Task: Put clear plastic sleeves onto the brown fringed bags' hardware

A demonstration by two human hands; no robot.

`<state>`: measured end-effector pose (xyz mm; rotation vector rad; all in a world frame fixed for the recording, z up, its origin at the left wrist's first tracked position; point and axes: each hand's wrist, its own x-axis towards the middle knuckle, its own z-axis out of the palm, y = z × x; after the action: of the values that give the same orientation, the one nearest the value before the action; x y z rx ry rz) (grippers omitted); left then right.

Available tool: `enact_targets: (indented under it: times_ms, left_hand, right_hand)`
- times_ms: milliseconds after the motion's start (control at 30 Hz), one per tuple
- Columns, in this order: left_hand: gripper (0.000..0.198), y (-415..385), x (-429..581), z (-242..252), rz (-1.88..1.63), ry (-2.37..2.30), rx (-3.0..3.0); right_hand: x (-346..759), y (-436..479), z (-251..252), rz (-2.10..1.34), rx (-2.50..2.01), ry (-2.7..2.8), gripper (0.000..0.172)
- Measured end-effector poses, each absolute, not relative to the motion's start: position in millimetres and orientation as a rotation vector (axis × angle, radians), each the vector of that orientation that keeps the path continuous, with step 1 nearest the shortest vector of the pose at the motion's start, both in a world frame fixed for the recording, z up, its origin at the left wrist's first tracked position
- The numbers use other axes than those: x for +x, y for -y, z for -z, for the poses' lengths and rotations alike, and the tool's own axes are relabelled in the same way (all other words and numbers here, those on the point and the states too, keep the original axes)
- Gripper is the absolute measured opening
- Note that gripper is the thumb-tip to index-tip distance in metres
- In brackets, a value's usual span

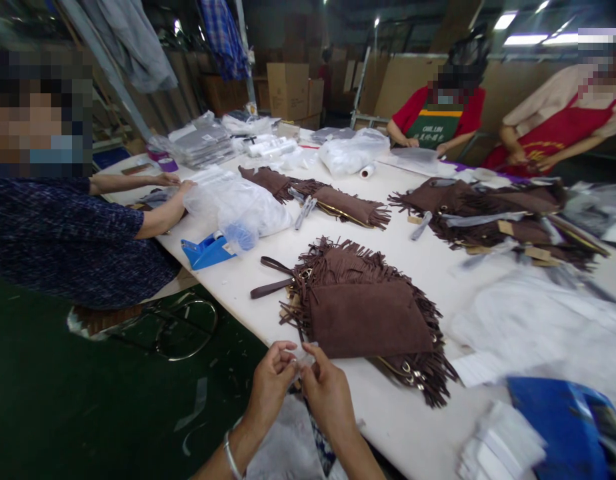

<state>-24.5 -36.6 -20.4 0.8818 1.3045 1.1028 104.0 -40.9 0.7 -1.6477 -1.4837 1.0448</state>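
Note:
A brown fringed suede bag [368,320] lies on the white table in front of me, with a wrist strap [273,287] sticking out to its left. Just off its lower left corner, at the table edge, my left hand [274,377] and my right hand [329,390] are close together. Both pinch a small piece of clear plastic [303,357] between thumb and fingers. A dark thin strap runs from the bag down towards this plastic; whether the fingers also grip it is hidden. Gold metal clasps [413,375] show at the bag's lower right.
More brown fringed bags [488,207] lie at the right, others [338,200] further back. A blue tape dispenser [208,250] stands at the left edge near plastic bags [238,200]. White paper slips [508,440] and a blue object [558,427] lie right. Co-workers surround the table.

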Motion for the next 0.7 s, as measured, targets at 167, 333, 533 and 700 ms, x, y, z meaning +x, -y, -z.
enact_targets:
  times_ms: [167, 333, 533, 700]
  left_hand:
    - [0.027, 36.4, -25.7, 23.3, -1.110, -1.264, 0.874]
    - [0.027, 35.8, -25.8, 24.2, -1.123, -1.232, 0.853]
    - [0.026, 36.8, -25.1, 21.6, -1.110, -1.171, 0.805]
    - [0.025, 37.0, -26.3, 26.0, -1.113, -1.193, 0.835]
  right_hand:
    - [96.8, 34.1, 3.0, -1.036, -1.686, 1.495, 0.022]
    - [92.6, 32.4, 1.8, -1.000, -1.718, 1.497, 0.015]
    - [89.6, 26.4, 4.6, -1.385, -1.534, 1.212, 0.018]
    - [85.9, 21.3, 8.5, -1.474, -1.452, 1.018, 0.020]
